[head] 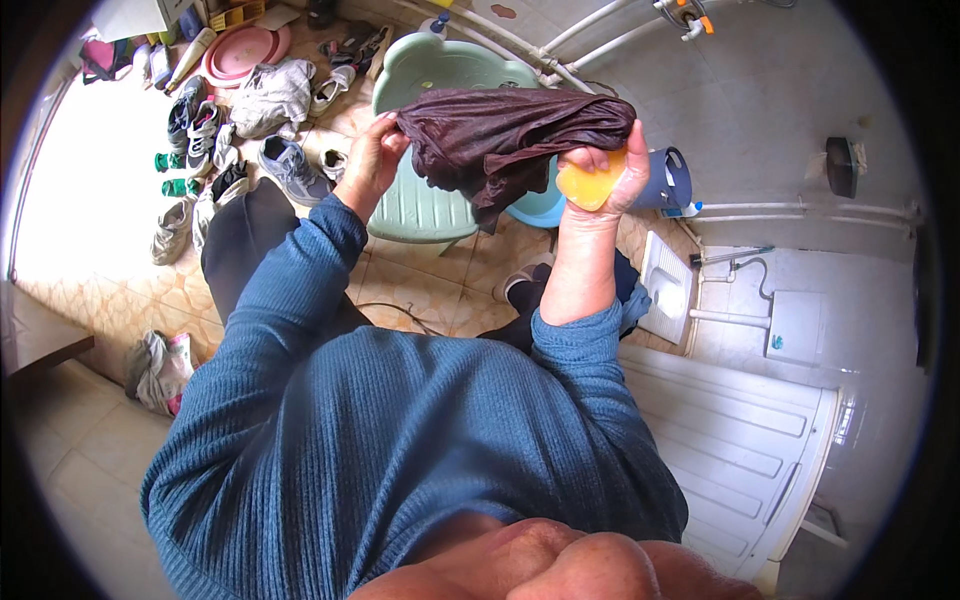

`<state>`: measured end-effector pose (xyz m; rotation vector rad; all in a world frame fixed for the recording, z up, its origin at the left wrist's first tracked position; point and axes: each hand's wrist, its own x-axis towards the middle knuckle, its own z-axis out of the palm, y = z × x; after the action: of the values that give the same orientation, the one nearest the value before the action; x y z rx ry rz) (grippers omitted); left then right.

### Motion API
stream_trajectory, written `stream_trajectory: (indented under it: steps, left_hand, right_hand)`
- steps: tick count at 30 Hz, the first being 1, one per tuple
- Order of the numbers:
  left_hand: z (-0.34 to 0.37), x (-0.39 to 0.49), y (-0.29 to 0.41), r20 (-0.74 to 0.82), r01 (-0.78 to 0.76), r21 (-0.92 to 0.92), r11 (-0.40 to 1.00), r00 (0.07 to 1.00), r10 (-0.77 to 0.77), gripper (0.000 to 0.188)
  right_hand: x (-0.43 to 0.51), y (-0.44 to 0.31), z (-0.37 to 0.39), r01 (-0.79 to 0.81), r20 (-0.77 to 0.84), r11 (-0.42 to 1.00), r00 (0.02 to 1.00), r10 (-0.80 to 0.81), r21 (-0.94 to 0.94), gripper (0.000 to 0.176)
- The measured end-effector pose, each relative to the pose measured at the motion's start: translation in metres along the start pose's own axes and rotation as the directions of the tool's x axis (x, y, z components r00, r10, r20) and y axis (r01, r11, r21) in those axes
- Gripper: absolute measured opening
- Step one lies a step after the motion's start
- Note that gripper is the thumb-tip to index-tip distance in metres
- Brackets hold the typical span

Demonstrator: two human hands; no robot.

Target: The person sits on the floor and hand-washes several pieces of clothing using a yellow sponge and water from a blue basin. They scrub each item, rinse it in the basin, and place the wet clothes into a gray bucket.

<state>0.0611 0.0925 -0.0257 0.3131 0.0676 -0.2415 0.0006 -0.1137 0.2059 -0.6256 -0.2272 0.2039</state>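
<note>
A wet dark maroon cloth [510, 142] is stretched between my two hands above a pale green plastic washbasin with a ribbed washboard part [427, 206]. My left hand [375, 157] pinches the cloth's left end. The right end is bunched at my right hand [626, 172], which also grips a yellow translucent bar, apparently soap [591, 180], against the palm. Part of the basin is hidden behind the cloth. A light blue basin [538, 208] shows below the cloth, beside the green one.
Several shoes [289, 169], a crumpled grey cloth [274, 97] and pink basins [241, 54] lie on the tiled floor at the left. At the right are a dark blue bucket [664, 178], a squat toilet [667, 289] and a white ribbed panel [727, 442]. White pipes [592, 56] run along the wall.
</note>
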Motion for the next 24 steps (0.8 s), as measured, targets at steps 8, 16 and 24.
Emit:
stream_trajectory:
  steps: [8,16,24]
  left_hand:
    - [0.036,-0.048,-0.039,-0.4,0.48,0.417,0.772,0.86,-0.318,0.03]
    - [0.049,-0.033,-0.035,0.132,0.334,-0.116,0.935,0.939,-0.319,0.03]
    - [0.035,-0.036,-0.01,0.135,0.221,-0.061,0.973,0.968,-0.212,0.031]
  right_hand:
    - [-0.005,0.012,0.005,-0.022,-0.033,0.99,0.999,0.027,0.137,0.031]
    - [-0.025,0.021,-0.005,-0.121,-0.042,0.975,0.992,0.115,-0.186,0.032]
    - [-0.036,0.016,-0.06,-0.486,-0.598,0.491,0.796,-0.092,-0.723,0.017]
